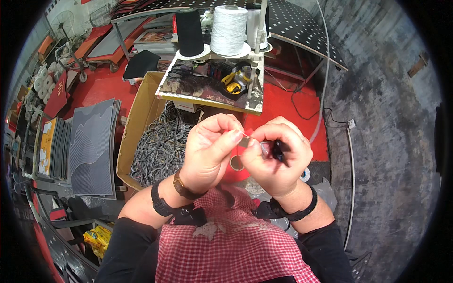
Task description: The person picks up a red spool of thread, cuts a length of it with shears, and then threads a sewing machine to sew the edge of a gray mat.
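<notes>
Pinching a small flat grey metal piece [245, 141] between thumb and forefinger, the left hand [210, 151] is held closed at chest height, above a red-checked apron [226, 250]. A fine pale thread [231, 131] is seen at the same pinch, apparently kept taut for control. The right hand [276, 158] is curled tight against it, its fingertips meeting the metal piece, while a small black tool [278, 151] is gripped in its palm; what kind cannot be told. Both hands are raised close, probably for sight. Beyond them a cluttered worktop [207, 96] carries a black thread cone [189, 33] and a white thread cone [228, 29]. A cardboard box of grey strips [158, 146] stands to the left.
</notes>
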`<state>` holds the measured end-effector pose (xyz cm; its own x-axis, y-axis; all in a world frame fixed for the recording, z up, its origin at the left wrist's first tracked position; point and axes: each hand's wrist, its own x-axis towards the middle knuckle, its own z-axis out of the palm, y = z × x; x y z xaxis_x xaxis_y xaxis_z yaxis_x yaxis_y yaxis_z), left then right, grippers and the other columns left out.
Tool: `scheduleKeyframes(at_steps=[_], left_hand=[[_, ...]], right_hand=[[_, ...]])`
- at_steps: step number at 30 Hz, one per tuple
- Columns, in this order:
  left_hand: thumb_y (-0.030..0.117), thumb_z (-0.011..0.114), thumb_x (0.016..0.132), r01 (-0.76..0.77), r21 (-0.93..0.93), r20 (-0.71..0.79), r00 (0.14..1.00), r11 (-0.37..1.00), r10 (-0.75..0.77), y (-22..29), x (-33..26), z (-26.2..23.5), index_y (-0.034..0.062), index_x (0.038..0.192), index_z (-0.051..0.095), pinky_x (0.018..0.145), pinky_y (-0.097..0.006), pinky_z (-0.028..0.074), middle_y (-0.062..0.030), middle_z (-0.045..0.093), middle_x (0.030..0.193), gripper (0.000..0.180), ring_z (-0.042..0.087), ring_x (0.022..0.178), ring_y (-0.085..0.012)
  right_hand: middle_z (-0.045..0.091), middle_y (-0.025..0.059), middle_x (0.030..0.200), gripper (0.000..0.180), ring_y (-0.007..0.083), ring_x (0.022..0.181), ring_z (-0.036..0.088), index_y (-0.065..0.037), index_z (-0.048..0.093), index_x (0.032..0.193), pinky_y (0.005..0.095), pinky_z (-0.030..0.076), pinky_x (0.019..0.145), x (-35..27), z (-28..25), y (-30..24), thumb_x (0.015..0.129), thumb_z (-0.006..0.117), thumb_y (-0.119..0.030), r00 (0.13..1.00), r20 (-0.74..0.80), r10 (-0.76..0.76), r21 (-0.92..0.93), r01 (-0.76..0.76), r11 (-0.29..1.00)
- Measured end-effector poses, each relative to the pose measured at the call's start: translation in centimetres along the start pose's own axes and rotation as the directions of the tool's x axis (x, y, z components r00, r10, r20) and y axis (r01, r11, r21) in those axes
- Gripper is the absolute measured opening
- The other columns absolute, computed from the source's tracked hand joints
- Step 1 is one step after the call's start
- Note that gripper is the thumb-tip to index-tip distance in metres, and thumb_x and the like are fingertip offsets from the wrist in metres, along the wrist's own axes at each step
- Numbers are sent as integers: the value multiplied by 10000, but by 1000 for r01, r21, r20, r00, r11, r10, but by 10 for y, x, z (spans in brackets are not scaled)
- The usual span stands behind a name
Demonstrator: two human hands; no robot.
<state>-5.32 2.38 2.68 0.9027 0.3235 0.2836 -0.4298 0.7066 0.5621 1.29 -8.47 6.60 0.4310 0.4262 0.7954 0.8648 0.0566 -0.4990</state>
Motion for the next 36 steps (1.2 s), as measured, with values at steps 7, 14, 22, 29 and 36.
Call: scheduleKeyframes(at_steps=[7,14,22,29,36], left_hand=[[34,624,765,-91,187,206,977,978,52,7,4,-5,41,769,587,631,-196,411,-6,454,782,37,443,727,-78],[46,633,771,-36,95,230,973,995,13,11,6,2,45,776,593,624,-202,371,3,425,772,41,407,715,-97],[170,646,803,-134,-39,167,976,990,138,13,11,-6,80,809,563,726,-262,305,19,405,757,123,356,721,-111],[277,652,802,-69,7,148,987,998,67,23,8,0,146,697,442,697,-274,275,30,314,731,268,309,730,-123],[273,663,786,20,-3,202,979,1000,-19,26,1,-2,150,688,429,663,-266,268,26,320,725,281,306,703,-124]], right_hand=[[574,-14,712,36,31,638,496,-3,588,738,182,397,564,-2,-2,-9,709,605,10,825,247,508,609,-540,581],[575,-9,761,57,37,691,502,-8,594,806,185,396,613,-8,-3,-7,756,620,-7,779,357,515,574,-618,537],[565,27,783,77,57,690,500,1,576,883,195,394,617,-13,-15,-2,812,599,-16,873,272,405,432,-487,759],[520,1,729,47,31,606,430,-1,562,834,164,344,546,-15,-29,-2,811,602,-10,910,118,397,426,-407,808],[506,5,640,57,55,538,373,-4,591,781,199,296,492,-7,-58,-21,756,641,6,951,144,272,289,-303,908]])
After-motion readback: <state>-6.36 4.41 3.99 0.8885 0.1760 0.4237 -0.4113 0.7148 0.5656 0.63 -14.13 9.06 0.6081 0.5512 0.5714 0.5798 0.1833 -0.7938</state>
